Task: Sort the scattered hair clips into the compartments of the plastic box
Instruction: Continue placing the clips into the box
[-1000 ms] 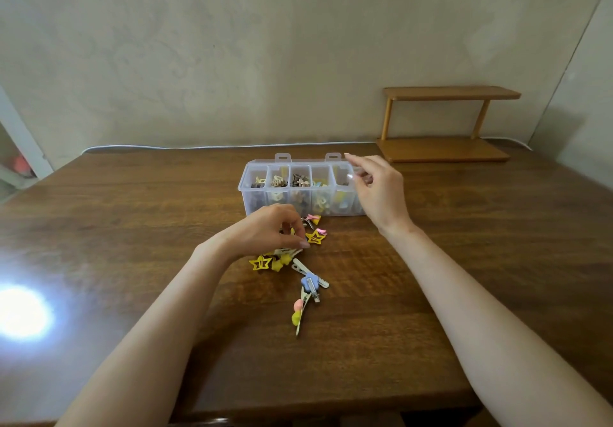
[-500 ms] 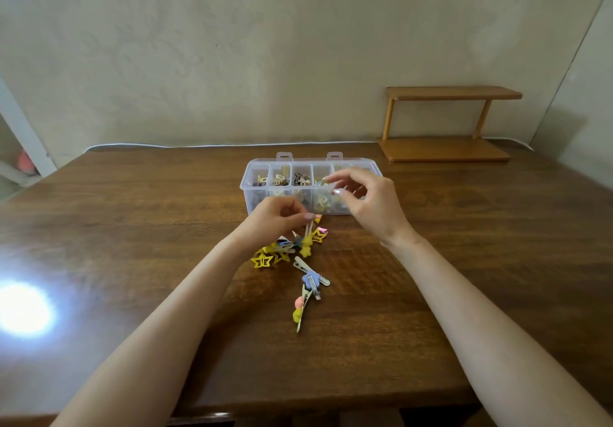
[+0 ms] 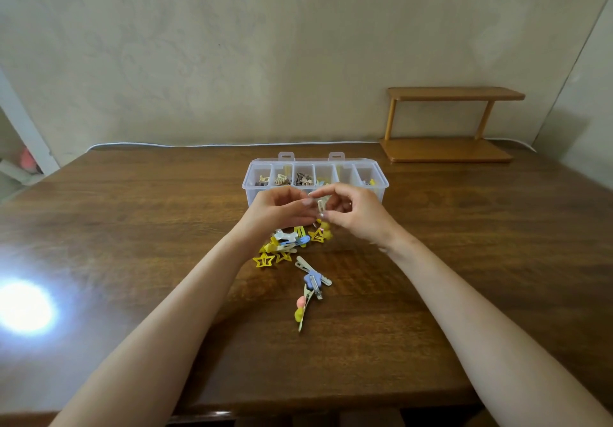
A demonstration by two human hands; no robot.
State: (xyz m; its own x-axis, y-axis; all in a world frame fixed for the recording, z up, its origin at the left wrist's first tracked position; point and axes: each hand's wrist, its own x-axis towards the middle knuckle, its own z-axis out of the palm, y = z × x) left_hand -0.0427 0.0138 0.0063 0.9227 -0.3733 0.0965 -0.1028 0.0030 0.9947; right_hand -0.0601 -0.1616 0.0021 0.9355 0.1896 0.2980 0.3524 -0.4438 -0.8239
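A clear plastic box [image 3: 249, 183] with several compartments stands at the middle of the wooden table, with small clips in most of them. In front of it my left hand [image 3: 280, 209] and my right hand [image 3: 356, 214] meet, both pinching one pale clip with a yellow end [image 3: 321, 208] just above the table. Under and before the hands lies a pile of scattered clips: yellow stars [image 3: 264, 260], a white and blue one [image 3: 292, 239], a purple flower clip [image 3: 312, 278] and a pink and yellow clip [image 3: 301, 310].
A small wooden shelf [image 3: 447, 124] stands at the back right against the wall. A white cable [image 3: 199, 144] runs along the table's far edge. A bright light glare [image 3: 23, 309] lies on the table at the left.
My left hand lifted a clip from the pile toward the box. My right hand came down from over the box's right end and took hold of the same clip.
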